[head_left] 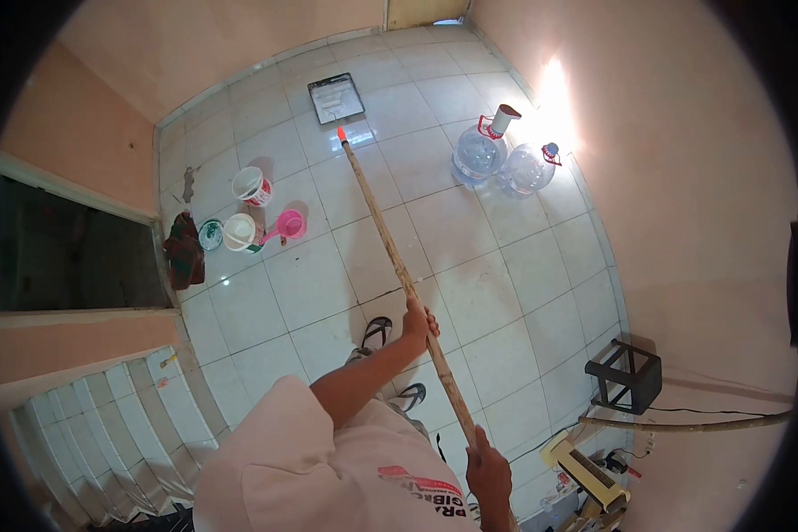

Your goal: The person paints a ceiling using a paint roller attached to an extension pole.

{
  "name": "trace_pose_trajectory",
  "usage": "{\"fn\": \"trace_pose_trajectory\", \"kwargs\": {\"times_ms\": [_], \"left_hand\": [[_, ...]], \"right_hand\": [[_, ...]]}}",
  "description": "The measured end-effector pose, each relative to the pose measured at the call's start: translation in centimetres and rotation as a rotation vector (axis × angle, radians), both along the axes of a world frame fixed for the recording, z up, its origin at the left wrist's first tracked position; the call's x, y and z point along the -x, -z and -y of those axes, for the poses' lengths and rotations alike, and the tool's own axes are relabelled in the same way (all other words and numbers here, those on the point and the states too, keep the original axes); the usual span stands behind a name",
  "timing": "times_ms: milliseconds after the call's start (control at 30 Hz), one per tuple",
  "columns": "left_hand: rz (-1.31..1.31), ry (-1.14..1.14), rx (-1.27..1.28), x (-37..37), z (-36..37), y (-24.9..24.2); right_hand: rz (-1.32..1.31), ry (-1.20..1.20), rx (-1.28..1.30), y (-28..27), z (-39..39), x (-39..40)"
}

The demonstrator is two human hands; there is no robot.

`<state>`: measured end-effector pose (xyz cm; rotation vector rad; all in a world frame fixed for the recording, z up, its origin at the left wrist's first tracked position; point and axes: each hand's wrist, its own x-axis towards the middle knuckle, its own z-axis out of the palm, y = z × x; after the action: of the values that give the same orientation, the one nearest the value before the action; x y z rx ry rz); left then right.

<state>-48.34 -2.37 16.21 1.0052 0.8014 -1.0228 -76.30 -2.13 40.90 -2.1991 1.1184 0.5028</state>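
Observation:
A long wooden pole (383, 232) slants across the middle, from the bottom edge up to an orange handle (342, 135) at its far tip. My left hand (420, 321) wraps round the pole near its middle. Lower down, my right hand (488, 468) grips the same pole close to my body. The orange tip points at a black-rimmed paint tray (311, 105) on the floor, which has white paint in it. A thin rod seems to run from the tip into the tray; the roller head is hard to make out.
Left on the tiles stand white buckets (239, 232), a pink dipper (291, 223) and a lid (210, 234). Two water jugs (479, 158) stand by the right wall. A black stool (634, 381), cables and a yellowish appliance (585, 472) are lower right. Stairs (106, 417) descend at left.

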Motion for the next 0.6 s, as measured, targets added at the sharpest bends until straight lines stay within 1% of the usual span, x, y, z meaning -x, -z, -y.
{"fn": "trace_pose_trajectory", "kwargs": {"times_ms": [67,133,233,333,433,600], "left_hand": [[-0.049,-0.006,-0.004,1.5,-0.4,-0.8],[-0.078,-0.004,-0.006,1.9,-0.9,-1.3],[0.000,-0.009,-0.032,-0.1,-0.5,1.2],[0.032,0.002,-0.036,-2.0,0.0,1.2],[0.039,-0.011,0.017,-0.1,-0.3,0.0],[-0.027,-0.025,0.009,3.7,-1.1,-1.5]], "right_hand": [[-0.013,0.011,-0.015,-0.8,-0.5,1.7],[-0.015,0.015,-0.024,-0.2,-0.9,2.0],[0.009,0.000,0.004,1.8,-1.1,0.8],[0.039,-0.010,0.029,2.0,-0.8,-0.8],[0.006,0.002,0.014,0.2,-0.9,0.2],[0.000,0.009,0.033,-1.2,-1.4,3.7]]}}
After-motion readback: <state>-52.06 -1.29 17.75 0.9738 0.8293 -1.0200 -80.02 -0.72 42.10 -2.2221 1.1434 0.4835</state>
